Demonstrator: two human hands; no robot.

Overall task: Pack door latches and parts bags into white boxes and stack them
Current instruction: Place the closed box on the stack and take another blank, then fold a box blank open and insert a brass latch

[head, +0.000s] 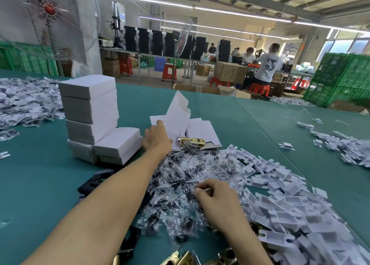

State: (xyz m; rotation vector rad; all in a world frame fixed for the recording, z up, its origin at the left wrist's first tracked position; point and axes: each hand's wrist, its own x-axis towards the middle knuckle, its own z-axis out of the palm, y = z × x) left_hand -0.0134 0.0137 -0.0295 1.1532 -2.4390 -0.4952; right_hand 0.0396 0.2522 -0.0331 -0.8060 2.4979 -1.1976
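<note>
- Head view: the left hand (157,137) reaches forward to the open white box (176,114), fingertips on its left flap. Whether its grip curls round the flap, I cannot tell.
- A brass door latch (193,141) lies at the open box's front, just right of that hand.
- The right hand (218,201) sits low over the heap of bags (180,170), its grip pinching a clear parts bag (192,187) between thumb and curled fingers.
- Closed boxes (90,108) stand stacked on the green counter (260,124), left of the open box.
- White inserts (290,200) are piled right of the heap.
</note>
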